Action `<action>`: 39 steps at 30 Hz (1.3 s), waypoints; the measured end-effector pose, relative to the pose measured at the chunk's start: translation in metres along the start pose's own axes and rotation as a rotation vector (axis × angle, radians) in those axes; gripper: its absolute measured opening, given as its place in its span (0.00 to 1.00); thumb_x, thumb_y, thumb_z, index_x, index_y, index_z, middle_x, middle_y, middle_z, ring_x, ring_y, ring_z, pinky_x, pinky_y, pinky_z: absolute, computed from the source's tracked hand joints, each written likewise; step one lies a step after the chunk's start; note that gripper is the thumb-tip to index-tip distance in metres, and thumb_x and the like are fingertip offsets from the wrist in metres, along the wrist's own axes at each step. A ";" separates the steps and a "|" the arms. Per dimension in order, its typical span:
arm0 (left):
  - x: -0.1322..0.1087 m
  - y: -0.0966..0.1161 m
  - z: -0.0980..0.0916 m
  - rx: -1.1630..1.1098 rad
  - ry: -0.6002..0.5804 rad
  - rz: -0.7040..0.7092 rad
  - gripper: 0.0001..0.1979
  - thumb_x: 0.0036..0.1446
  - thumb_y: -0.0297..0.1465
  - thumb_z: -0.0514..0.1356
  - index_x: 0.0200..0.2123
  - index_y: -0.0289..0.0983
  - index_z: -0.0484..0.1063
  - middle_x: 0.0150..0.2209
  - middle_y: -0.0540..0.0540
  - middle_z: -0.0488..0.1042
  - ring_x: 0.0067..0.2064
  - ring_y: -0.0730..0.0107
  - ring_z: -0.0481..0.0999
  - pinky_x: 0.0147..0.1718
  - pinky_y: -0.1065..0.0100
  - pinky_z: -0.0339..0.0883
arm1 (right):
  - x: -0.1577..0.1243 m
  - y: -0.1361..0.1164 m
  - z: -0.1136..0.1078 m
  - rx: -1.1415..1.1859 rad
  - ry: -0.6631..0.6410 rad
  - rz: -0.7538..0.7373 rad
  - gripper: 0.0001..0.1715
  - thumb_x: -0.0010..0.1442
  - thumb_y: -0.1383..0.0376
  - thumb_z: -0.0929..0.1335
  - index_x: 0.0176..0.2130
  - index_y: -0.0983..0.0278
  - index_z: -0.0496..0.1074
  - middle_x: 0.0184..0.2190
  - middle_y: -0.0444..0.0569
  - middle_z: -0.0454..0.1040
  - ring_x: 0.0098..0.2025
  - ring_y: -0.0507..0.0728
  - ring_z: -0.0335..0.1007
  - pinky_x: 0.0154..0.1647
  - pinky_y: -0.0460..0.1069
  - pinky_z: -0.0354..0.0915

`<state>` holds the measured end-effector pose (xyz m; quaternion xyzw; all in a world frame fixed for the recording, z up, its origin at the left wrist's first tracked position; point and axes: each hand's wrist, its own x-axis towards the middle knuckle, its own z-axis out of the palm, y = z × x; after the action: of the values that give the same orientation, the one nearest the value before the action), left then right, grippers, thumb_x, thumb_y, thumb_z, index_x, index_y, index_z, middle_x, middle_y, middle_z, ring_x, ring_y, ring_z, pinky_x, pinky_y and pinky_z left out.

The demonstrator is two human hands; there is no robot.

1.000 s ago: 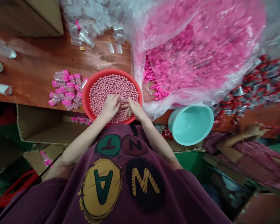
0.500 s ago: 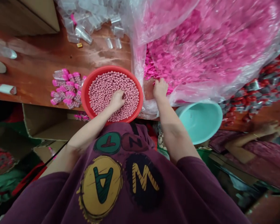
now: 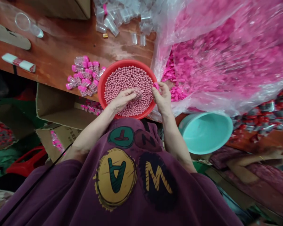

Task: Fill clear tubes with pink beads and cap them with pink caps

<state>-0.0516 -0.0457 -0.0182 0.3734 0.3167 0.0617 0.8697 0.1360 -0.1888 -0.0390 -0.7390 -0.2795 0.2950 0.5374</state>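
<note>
A red bowl (image 3: 101, 89) full of small pink beads (image 3: 128, 81) sits at the near edge of the wooden table. My left hand (image 3: 121, 99) is over the beads with its fingers closed on a small clear vial (image 3: 138, 93) filled with beads. My right hand (image 3: 162, 97) is at the bowl's right rim, pinching a pink cap (image 3: 156, 86). The two hands are close together above the bowl. A heap of capped filled vials (image 3: 85, 77) lies left of the bowl.
A big clear bag of pink caps (image 3: 217, 53) fills the right of the table. Empty clear vials (image 3: 118, 17) lie at the back. A teal basin (image 3: 206, 133) is lower right. Cardboard boxes (image 3: 58, 110) sit below the table edge. Another person's arm (image 3: 252, 160) shows at right.
My right hand drew back from the bag of caps to the bowl with a pink cap. My left hand lifted from the beads holding a filled vial. The camera view shifted.
</note>
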 end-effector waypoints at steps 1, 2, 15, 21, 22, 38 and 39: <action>-0.001 0.000 0.001 -0.028 -0.012 -0.015 0.22 0.62 0.41 0.76 0.55 0.36 0.85 0.54 0.39 0.88 0.58 0.57 0.88 0.65 0.55 0.78 | -0.002 -0.010 0.005 -0.008 -0.015 -0.022 0.39 0.67 0.28 0.70 0.56 0.55 0.76 0.49 0.48 0.85 0.54 0.61 0.84 0.63 0.61 0.81; -0.002 0.000 0.003 -0.053 -0.024 -0.030 0.22 0.64 0.41 0.75 0.56 0.36 0.84 0.53 0.38 0.88 0.56 0.57 0.88 0.62 0.56 0.80 | -0.003 -0.020 0.009 -0.016 -0.031 -0.034 0.40 0.67 0.28 0.70 0.57 0.56 0.78 0.53 0.50 0.86 0.58 0.62 0.83 0.67 0.63 0.79; -0.011 0.008 0.015 -0.095 0.035 -0.072 0.07 0.73 0.32 0.66 0.48 0.36 0.83 0.46 0.43 0.85 0.40 0.71 0.84 0.43 0.67 0.79 | -0.007 -0.059 0.013 -0.357 -0.274 -0.263 0.27 0.81 0.46 0.63 0.63 0.54 0.82 0.53 0.54 0.87 0.55 0.64 0.83 0.65 0.65 0.79; -0.014 0.010 0.011 -0.122 0.094 -0.089 0.08 0.75 0.28 0.63 0.52 0.36 0.83 0.46 0.43 0.85 0.41 0.71 0.83 0.44 0.68 0.80 | -0.005 -0.053 0.006 -0.635 -0.251 -0.251 0.25 0.80 0.53 0.64 0.64 0.57 0.83 0.53 0.58 0.85 0.59 0.68 0.81 0.69 0.69 0.75; -0.014 0.009 0.010 -0.133 0.111 -0.092 0.09 0.74 0.27 0.63 0.52 0.36 0.83 0.47 0.43 0.86 0.42 0.72 0.83 0.44 0.69 0.80 | -0.006 -0.051 0.008 -0.620 -0.211 -0.233 0.25 0.81 0.52 0.64 0.64 0.57 0.82 0.55 0.58 0.86 0.60 0.68 0.81 0.70 0.69 0.74; -0.009 -0.008 0.019 -0.085 0.158 0.006 0.07 0.69 0.34 0.71 0.45 0.38 0.82 0.36 0.49 0.79 0.33 0.76 0.75 0.32 0.71 0.65 | -0.023 -0.041 0.026 -0.283 -0.192 -0.198 0.26 0.79 0.46 0.67 0.58 0.57 0.85 0.46 0.52 0.86 0.49 0.61 0.81 0.57 0.59 0.78; -0.010 -0.008 0.020 -0.071 0.154 0.006 0.07 0.69 0.35 0.71 0.44 0.37 0.81 0.36 0.49 0.78 0.33 0.77 0.74 0.32 0.71 0.64 | -0.023 -0.042 0.024 -0.288 -0.217 -0.194 0.26 0.79 0.45 0.67 0.58 0.56 0.85 0.46 0.51 0.86 0.48 0.60 0.80 0.56 0.59 0.78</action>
<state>-0.0487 -0.0665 -0.0083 0.3374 0.3790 0.1041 0.8554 0.0991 -0.1795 -0.0014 -0.7418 -0.4449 0.2766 0.4188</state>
